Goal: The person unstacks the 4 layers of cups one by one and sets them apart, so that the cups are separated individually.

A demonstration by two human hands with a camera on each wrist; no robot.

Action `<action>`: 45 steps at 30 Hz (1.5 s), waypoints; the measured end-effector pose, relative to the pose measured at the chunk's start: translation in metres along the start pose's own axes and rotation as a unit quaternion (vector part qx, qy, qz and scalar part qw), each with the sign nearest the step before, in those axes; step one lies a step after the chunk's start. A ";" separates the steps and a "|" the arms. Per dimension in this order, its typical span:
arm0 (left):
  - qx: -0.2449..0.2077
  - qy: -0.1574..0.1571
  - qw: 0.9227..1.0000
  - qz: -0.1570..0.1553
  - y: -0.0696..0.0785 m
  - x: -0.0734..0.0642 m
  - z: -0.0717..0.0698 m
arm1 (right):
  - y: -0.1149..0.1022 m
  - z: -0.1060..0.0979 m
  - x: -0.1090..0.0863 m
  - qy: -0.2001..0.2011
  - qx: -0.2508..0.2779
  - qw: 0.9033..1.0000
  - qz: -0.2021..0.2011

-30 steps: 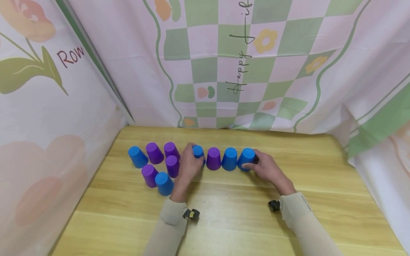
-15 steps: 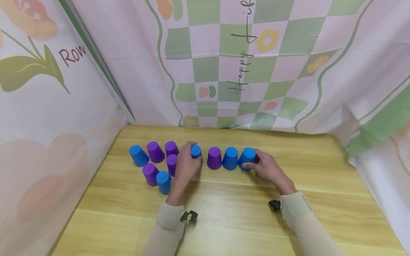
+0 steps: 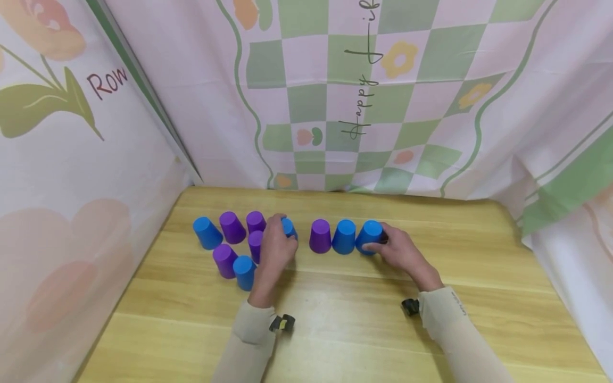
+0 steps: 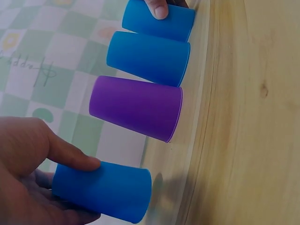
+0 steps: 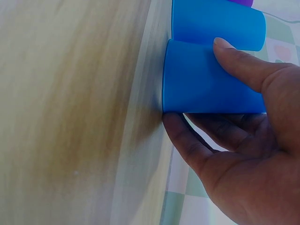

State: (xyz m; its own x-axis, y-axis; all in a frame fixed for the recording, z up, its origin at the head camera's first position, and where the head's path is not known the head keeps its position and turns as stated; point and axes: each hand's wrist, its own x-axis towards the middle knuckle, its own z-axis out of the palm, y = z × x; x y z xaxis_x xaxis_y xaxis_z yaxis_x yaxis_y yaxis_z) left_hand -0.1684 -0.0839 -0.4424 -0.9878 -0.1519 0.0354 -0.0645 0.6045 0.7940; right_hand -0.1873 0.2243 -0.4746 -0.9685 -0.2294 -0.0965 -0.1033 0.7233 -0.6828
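My left hand [image 3: 276, 249] grips a blue cup [image 4: 105, 190] between thumb and fingers; in the left wrist view its rim is slightly raised off the wood. A gap parts it from an upside-down purple cup [image 3: 320, 236]. Right of that purple cup stands a blue cup [image 3: 344, 237], then another blue cup [image 3: 369, 238] at the row's right end. My right hand [image 3: 401, 250] holds this end cup, thumb on its near side and fingers behind, as the right wrist view shows. Its rim rests on the table.
Left of my left hand stand several more upside-down cups, among them a blue cup [image 3: 207, 234], a purple cup [image 3: 232, 229] and a nearer blue cup [image 3: 245, 274]. My left hand partly covers a purple cup [image 3: 256, 246]. A patterned curtain [image 3: 345, 106] hangs behind the wooden table [image 3: 335, 330].
My left hand has carried its blue cup leftward, away from the purple cup, so a gap has widened between them. My right hand and its cup have stayed in place.
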 end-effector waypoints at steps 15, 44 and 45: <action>0.089 0.049 0.995 0.004 -0.001 0.022 0.006 | -0.001 0.000 -0.001 -0.003 0.004 1.000 -0.006; 0.079 0.073 0.994 0.027 -0.009 0.047 0.020 | 0.001 0.000 -0.002 -0.002 0.009 1.000 -0.009; 0.078 0.074 0.994 0.026 -0.009 0.047 0.020 | 0.001 -0.001 -0.001 -0.002 0.010 1.000 -0.010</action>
State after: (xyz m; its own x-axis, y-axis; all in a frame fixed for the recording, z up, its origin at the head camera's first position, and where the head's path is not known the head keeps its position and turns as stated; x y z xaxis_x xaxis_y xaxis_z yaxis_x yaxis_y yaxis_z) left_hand -0.2174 -0.0805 -0.4601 -0.9592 -0.2244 0.1722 -0.0469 0.7264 0.6857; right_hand -0.1861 0.2260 -0.4750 -0.9653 -0.2464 -0.0863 -0.1178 0.7059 -0.6985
